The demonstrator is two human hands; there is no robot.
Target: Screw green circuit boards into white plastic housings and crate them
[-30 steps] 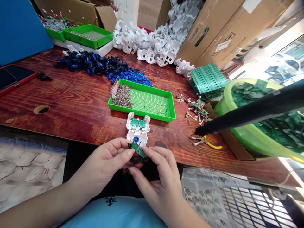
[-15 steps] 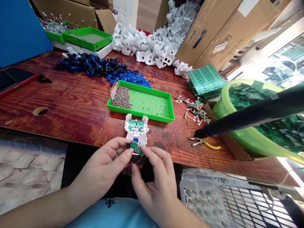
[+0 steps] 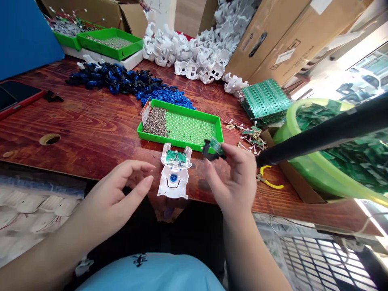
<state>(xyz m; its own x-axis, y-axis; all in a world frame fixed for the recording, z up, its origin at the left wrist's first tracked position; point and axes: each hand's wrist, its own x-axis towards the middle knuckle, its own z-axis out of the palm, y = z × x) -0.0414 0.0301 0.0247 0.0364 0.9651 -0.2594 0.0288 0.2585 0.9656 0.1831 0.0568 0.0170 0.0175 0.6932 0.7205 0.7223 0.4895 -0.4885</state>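
Between the thumb and fingers of my right hand [image 3: 235, 178] is a small green circuit board [image 3: 215, 145] with a black plastic part [image 3: 209, 152] against it. It is held in the air just over the near right corner of the green tray [image 3: 178, 142]. My left hand [image 3: 124, 190] is empty, thumb and fingers apart, left of an opened white plastic housing. The housing's far half [image 3: 165, 157] carries a green board [image 3: 176, 157]. Its near half [image 3: 165, 186] has a blue piece [image 3: 173, 178] and a dark curved line inside, and lies at the table edge.
Small screws [image 3: 155, 122] fill the tray's left end. Behind lie blue and black parts [image 3: 121, 81] and white shells [image 3: 188, 52]. To the right are stacked green boards [image 3: 266, 99], yellow-handled pliers [image 3: 271, 184], a yellow-green basin [image 3: 287, 129] of boards, and a black pole [image 3: 318, 133] crossing.
My right hand has carried the board and black part up and right, away from the near housing half. My left hand has let go and drawn back left, uncovering that half.
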